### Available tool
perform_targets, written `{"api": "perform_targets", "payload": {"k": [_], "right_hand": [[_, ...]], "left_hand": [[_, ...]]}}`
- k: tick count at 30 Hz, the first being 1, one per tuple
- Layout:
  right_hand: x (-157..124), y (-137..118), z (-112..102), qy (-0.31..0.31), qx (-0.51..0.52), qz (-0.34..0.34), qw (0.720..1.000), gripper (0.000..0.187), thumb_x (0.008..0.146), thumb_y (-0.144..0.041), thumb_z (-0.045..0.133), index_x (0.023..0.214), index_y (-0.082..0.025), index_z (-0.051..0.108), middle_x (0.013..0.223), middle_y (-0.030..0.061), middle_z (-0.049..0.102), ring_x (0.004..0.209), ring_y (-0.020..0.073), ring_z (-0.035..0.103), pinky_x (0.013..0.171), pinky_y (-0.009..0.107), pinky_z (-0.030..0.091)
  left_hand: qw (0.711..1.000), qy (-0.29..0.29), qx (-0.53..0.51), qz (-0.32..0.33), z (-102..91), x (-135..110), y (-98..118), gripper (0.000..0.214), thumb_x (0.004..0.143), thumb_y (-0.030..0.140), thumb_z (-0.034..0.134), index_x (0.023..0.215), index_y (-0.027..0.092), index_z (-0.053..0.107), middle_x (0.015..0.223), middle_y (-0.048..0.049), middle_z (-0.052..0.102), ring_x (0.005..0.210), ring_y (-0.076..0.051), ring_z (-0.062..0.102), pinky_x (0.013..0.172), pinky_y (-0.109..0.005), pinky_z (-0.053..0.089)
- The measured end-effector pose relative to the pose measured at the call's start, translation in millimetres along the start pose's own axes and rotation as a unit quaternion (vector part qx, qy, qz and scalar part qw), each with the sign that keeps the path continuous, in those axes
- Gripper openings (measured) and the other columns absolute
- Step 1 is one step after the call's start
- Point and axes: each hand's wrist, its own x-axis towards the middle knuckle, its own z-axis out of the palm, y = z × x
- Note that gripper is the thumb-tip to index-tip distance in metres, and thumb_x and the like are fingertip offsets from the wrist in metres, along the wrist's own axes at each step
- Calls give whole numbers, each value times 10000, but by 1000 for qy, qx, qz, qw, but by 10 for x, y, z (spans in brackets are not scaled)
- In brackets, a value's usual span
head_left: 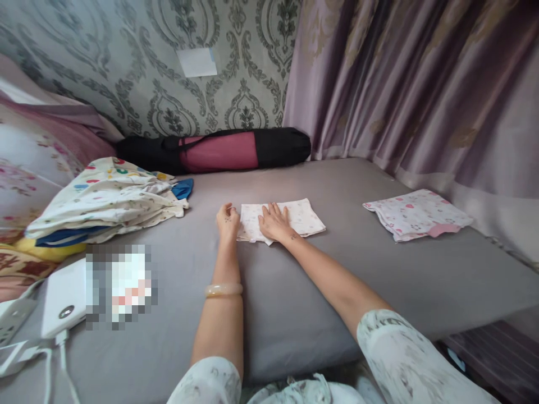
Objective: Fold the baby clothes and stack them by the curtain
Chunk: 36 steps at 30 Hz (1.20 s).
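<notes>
Sleeves of pale, grey-green printed fabric [400, 342] reach over a grey cloth-covered surface [177, 314]. Near its left edge lies a flat white plastic device [63, 297], a white cable [63, 359] plugged into it. A pale, glossy bangle [224, 289] circles the left forearm. Farther out, a white, small-printed folded cloth [305, 216] lies under the right hand [274, 223], which is flat with fingers spread, gripping nothing, probably pressing the layers smooth. The left hand [228, 221] is curled at the cloth's left edge, perhaps steadying it; whether it pinches fabric cannot be told. Well apart on the right lies a white, pink-patterned folded garment [421, 213], seemingly set clear of the hands; a rumpled heap of multicoloured printed fabric [122, 196] sits left. Behind, a long black-and-maroon cylindrical bag [219, 150] lies along the grey patterned wall [236, 33], likely kept out of the way.
</notes>
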Motion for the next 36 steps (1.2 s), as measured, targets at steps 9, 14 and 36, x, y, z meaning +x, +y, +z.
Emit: {"api": "perform_targets", "payload": {"k": [9,14,36], "right_hand": [[61,-274,168,20,21,-37,999,566,981,-396,215,1462,-131,352,1545,130,298,1429,260,207,1147,518,84],[67,-252,176,19,18,-36,999,558,981,-399,225,1460,-143,354,1546,122,299,1428,260,204,1145,519,87],[106,-120,-39,47,87,-58,993,530,998,-354,221,1473,-145,331,1575,121,221,1457,238,119,1155,496,78]], "left_hand": [[1000,-1,5,4,-19,-28,33,407,832,217,420,1178,96,595,1061,-151,696,1027,-211,655,952,-327,480],[1000,0,7,-1,-10,-25,37,396,832,212,427,1175,107,594,1072,-150,694,1026,-214,655,954,-346,480],[995,3,78,69,-41,-136,167,381,860,136,390,1174,126,605,1074,-126,706,1058,-210,641,956,-328,458]]}}
